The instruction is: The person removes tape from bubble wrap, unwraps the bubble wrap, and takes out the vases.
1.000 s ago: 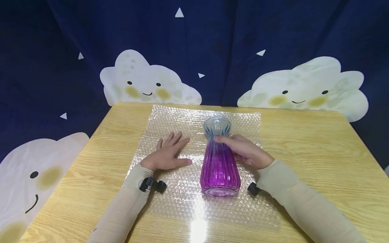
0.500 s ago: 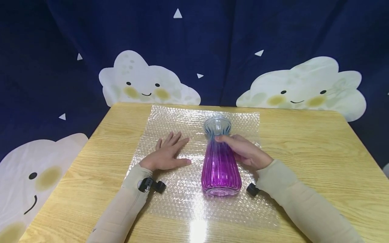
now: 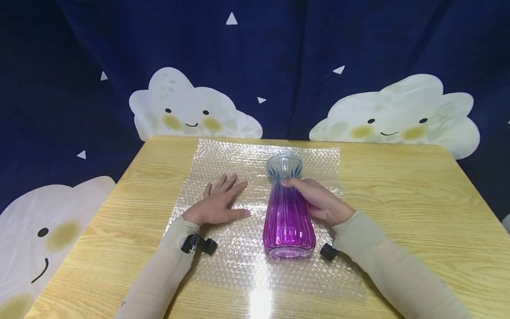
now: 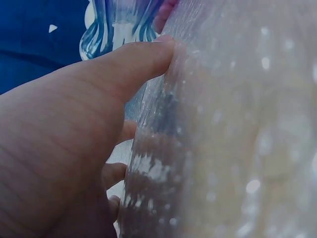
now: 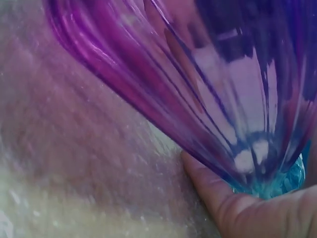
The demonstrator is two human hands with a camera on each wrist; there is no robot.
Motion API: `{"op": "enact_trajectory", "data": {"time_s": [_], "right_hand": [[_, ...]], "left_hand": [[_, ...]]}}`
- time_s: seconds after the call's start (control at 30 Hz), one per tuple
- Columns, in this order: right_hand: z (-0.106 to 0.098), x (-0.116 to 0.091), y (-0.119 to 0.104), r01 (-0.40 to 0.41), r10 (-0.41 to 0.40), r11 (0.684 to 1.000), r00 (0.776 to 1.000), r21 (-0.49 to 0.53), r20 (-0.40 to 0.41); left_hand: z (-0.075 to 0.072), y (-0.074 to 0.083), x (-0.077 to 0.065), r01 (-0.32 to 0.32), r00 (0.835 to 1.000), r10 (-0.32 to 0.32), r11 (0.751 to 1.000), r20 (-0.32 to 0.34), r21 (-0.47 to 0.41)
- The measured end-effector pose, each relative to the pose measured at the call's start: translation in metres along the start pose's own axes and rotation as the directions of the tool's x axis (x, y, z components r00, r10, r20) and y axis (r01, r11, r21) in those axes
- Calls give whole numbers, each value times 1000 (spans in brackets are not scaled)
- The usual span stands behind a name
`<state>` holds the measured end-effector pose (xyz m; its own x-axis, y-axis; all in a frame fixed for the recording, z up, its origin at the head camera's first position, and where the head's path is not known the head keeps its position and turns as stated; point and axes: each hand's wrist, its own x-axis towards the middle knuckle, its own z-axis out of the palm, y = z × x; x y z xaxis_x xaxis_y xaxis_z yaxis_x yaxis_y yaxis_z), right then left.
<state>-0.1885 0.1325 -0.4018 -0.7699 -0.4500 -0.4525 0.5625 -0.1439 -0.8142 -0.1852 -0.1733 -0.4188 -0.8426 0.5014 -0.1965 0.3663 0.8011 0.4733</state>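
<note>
A ribbed glass vase (image 3: 287, 221), purple at the base and fading to clear blue at the mouth, lies on a sheet of bubble wrap (image 3: 223, 257). Its mouth points to the far side and its base to the near side. My right hand (image 3: 324, 201) grips the narrow neck, thumb on top; the other fingers are mostly hidden behind the glass. In the right wrist view, fingers wrap the neck of the vase (image 5: 223, 99). Left of the vase, my left hand (image 3: 217, 204) rests flat on the bubble wrap with spread fingers. The left wrist view shows its thumb (image 4: 138, 59) against the plastic.
The bubble wrap covers the middle of a light wooden table (image 3: 414, 199). Behind the table hangs a dark blue curtain (image 3: 279, 53) printed with smiling clouds. A small black camera sits on each wrist, the left wrist camera (image 3: 199, 243) close above the wrap.
The right wrist and forearm have shifted slightly left while the hand stays on the vase's neck. The left hand and the bubble wrap look unchanged.
</note>
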Motion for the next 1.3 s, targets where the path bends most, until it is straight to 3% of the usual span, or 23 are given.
{"op": "enact_trajectory", "data": {"time_s": [0.43, 0.6, 0.87, 1.07, 1.3], "right_hand": [[3, 6, 3, 4, -6, 997, 1000, 76, 30], [3, 8, 4, 5, -6, 996, 1000, 88, 5], [3, 10, -1, -31, 31, 1000, 998, 3, -50], [4, 11, -4, -57, 58, 998, 994, 15, -89], [6, 14, -3, -41, 42, 999, 998, 23, -51]], "left_hand": [[1, 1, -1, 4, 1000, -4, 1000, -1, 1], [2, 3, -1, 3, 1000, -3, 1000, 4, -1], [2, 4, 0, 10, 1000, -10, 1000, 9, 7], [1, 4, 2, 8, 1000, -8, 1000, 4, -1], [0, 2, 1, 10, 1000, -10, 1000, 2, -4]]}}
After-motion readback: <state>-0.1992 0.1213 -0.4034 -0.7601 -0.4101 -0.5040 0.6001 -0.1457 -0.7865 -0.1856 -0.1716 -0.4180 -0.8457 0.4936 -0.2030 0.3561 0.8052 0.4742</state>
